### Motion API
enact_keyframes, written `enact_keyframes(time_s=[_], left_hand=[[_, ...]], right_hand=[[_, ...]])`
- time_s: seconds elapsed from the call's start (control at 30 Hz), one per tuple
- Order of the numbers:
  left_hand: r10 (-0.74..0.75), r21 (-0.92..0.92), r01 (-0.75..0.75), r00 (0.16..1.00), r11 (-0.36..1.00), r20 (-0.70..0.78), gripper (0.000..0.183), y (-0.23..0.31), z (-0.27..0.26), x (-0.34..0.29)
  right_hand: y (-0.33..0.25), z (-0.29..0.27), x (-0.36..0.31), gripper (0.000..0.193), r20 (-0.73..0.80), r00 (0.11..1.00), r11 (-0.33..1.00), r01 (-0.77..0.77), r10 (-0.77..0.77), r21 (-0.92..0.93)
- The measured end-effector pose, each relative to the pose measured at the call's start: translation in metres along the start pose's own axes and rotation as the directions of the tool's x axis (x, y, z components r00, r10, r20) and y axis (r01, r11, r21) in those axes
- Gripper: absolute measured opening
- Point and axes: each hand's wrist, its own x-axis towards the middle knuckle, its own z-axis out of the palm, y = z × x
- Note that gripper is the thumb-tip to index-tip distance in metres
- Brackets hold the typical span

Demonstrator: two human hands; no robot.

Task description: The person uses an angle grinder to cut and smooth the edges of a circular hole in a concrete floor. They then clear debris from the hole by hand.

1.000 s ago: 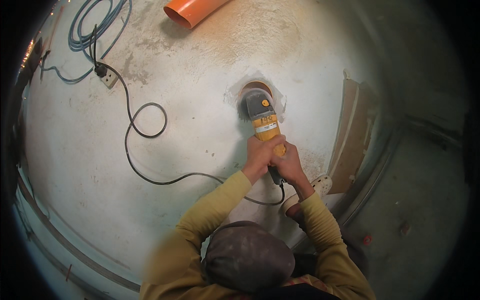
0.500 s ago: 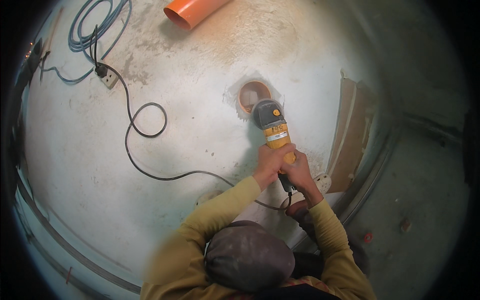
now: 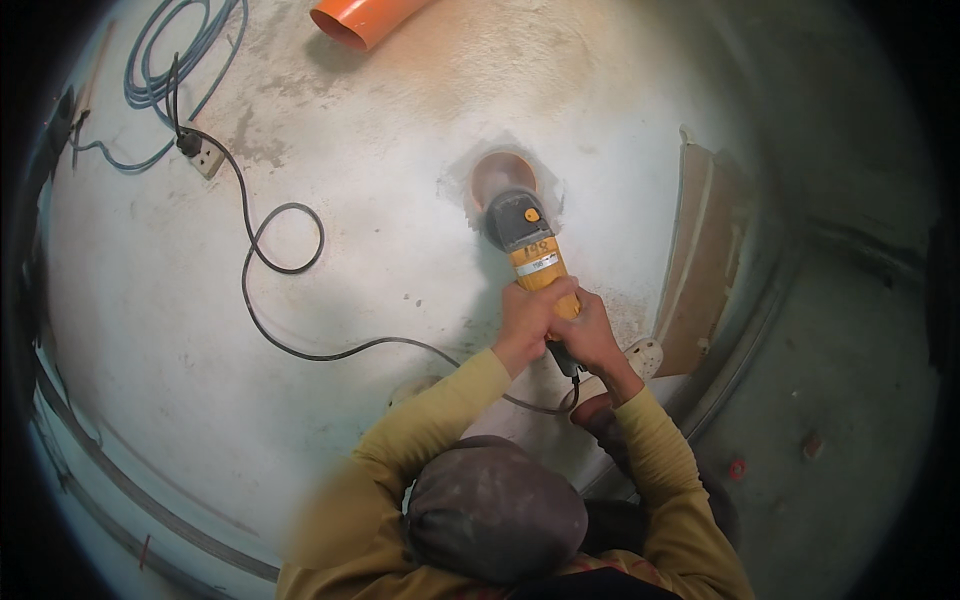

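Note:
Both my hands are wrapped around the yellow body of an angle grinder (image 3: 540, 262) with a dark head. My left hand (image 3: 528, 322) grips its left side; my right hand (image 3: 592, 338) closes over the rear part, close to the cable end. The grinder's head lies over the near edge of an orange pipe opening (image 3: 503, 172) set in the floor. Its disc is mostly hidden under the head. Around the opening is a grey, rough-edged patch. Inside, the pipe looks hazy.
A black power cable (image 3: 300, 350) loops across the pale floor to a socket block (image 3: 207, 160) beside a coiled blue-grey cable (image 3: 150, 90). An orange pipe (image 3: 365, 20) lies at the far side. Brown cardboard (image 3: 695, 260) lies right. My light shoe (image 3: 645, 357) is near my right hand.
The grinder and both hands have shifted slightly left and away from me, bringing the head a little left along the opening's near edge. The view has also moved slightly.

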Motion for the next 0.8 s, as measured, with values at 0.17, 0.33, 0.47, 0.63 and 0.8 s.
enact_keyframes(time_s=[0.17,0.33,0.47,0.63,0.8], left_hand=[[-0.04,0.004,0.039,0.999,0.999,0.017,0.026,-0.013,0.008,0.0],[-0.061,-0.018,0.062,0.996,0.998,0.066,0.027,-0.022,0.017,0.004],[-0.037,0.039,0.035,0.998,0.999,0.054,0.028,-0.023,0.02,0.001],[0.049,0.019,-0.049,0.999,0.999,0.003,0.027,-0.004,0.007,0.002],[0.023,-0.021,-0.023,1.0,1.0,-0.01,0.026,0.005,0.001,0.003]], right_hand=[[0.009,-0.011,-0.006,0.048,-0.025,0.999,0.999,0.032,-0.032,0.021],[0.013,-0.022,-0.011,0.047,-0.069,0.998,1.0,0.012,-0.012,0.001],[0.011,-0.021,-0.014,0.047,-0.084,0.996,0.999,0.034,-0.031,0.034],[0.003,-0.008,0.003,0.05,-0.003,0.994,0.994,0.107,-0.107,-0.006],[-0.002,-0.004,0.012,0.054,0.028,0.996,0.993,0.09,-0.088,-0.071]])
